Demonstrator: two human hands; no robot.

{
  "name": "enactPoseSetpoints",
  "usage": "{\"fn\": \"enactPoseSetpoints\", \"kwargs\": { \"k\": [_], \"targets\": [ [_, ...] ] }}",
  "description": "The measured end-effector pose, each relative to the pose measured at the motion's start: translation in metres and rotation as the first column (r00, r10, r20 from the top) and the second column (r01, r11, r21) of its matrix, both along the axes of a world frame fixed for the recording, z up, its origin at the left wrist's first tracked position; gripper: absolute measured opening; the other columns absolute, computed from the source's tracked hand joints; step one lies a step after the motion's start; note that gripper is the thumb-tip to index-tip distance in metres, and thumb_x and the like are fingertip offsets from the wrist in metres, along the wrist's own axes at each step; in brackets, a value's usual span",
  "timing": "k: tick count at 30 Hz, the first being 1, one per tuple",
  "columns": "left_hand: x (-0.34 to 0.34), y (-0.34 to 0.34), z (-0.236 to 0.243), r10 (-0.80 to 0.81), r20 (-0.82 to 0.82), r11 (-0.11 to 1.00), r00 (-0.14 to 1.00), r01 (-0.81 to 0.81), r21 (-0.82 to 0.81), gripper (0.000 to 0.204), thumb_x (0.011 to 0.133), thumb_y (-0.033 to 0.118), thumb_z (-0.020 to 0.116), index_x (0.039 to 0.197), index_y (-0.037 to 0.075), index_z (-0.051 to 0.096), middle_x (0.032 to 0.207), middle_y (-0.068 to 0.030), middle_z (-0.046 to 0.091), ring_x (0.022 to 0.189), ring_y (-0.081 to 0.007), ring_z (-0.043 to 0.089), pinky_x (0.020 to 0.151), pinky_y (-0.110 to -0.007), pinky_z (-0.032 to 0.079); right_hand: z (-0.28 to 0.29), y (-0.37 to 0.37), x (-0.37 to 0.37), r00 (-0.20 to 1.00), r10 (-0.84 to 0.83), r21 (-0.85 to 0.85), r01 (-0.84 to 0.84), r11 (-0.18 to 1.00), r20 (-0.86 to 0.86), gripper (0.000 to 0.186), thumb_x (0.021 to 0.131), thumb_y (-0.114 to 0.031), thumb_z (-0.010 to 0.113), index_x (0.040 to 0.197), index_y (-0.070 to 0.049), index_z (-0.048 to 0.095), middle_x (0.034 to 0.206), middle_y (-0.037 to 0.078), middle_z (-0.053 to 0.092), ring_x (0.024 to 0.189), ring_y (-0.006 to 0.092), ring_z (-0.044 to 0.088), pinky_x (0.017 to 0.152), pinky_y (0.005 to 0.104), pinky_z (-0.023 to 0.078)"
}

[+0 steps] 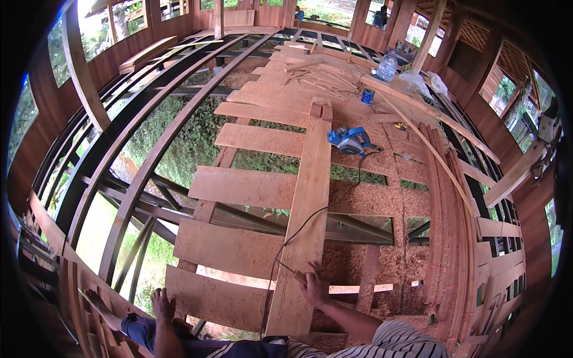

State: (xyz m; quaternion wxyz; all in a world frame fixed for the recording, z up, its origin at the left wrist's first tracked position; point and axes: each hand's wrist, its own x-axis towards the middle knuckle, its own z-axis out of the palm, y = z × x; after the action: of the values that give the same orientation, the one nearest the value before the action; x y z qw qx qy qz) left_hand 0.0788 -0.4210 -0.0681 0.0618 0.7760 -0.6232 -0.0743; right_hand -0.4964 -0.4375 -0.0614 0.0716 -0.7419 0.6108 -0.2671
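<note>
A long, pale wooden plank [310, 185] runs away from me across several crosswise boards [230, 247]. My right hand [313, 285] is closed over its near part, around a slim tool [293, 271] with a brown handle and thin dark shaft; its exact kind is unclear. My left hand [163, 304] is raised beside my leg, fingers apart, holding nothing visible. A black cord [307, 222] crosses the plank and leads to a blue electric planer [349, 141], lying right of the plank's far half. Small reddish wood blocks [321, 111] sit at its far end.
Gaps between the floor beams [173, 128] open onto greenery below. Stacked reddish boards [439, 221] lie at right, with shavings [379, 197] around. Farther off are a blue can [367, 96], a large clear bottle [387, 67] and scrap strips [325, 80]. My bare foot [101, 307] is at left.
</note>
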Motion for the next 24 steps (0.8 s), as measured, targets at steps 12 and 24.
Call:
{"fn": "enactPoseSetpoints", "kwargs": {
  "k": [12,24],
  "targets": [
    [0.004,0.015,-0.004,0.064,0.06,0.983,0.996,-0.073,0.169,0.043,0.084,0.017,0.076,0.121,0.0,0.062,0.132,-0.0204,0.056,0.127,-0.0393,0.052,0.108,-0.05,0.042,-0.006,0.004,-0.005,1.0,-0.009,0.017,0.009,1.0,0.01,0.042,0.079,-0.016,0.08,0.109,-0.002,0.054,0.151,0.024,0.046,0.146,0.0467,0.04,0.116,0.0562,0.04],
    [-0.087,0.096,0.167,0.111,-0.297,0.73,0.948,-0.281,-0.623,0.056,0.086,0.003,0.073,0.139,0.003,0.056,0.146,-0.0227,0.053,0.137,-0.0433,0.05,0.114,-0.048,0.043,-0.006,-0.003,-0.008,0.998,0.029,0.098,-0.035,0.995,0.057,0.053,0.084,-0.012,0.075,0.126,0.002,0.047,0.153,0.027,0.041,0.148,0.0493,0.033,0.122,0.0563,0.03]
  ]
}}
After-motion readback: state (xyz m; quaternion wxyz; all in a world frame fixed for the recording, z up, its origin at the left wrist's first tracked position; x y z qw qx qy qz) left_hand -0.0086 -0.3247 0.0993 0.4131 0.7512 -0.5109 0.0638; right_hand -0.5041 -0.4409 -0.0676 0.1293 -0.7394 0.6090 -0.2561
